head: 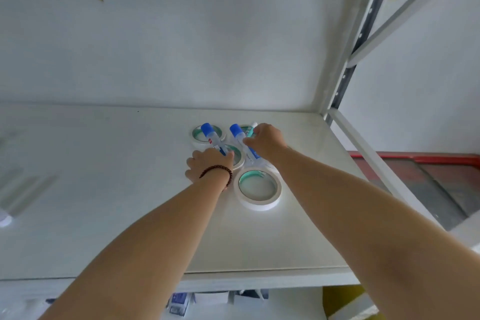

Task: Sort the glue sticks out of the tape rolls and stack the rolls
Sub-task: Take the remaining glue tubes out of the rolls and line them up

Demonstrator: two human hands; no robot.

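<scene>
Several white tape rolls with green cores lie flat in a cluster on the white shelf (130, 202). The nearest roll (257, 188) sits alone in front; another roll (198, 135) lies at the back left. Two glue sticks with blue caps stand tilted among them. My left hand (209, 165), with a dark bead bracelet on the wrist, grips the lower end of the left glue stick (211, 136). My right hand (265, 141) holds the right glue stick (240, 138) by its body. Both hands hide parts of the middle and back right rolls.
The shelf's back panel (181, 47) rises just behind the cluster. A metal upright (345, 70) and a diagonal brace frame the right side. A red-edged floor area (428, 163) lies beyond the right edge. Boxes and a yellow item sit on the level below.
</scene>
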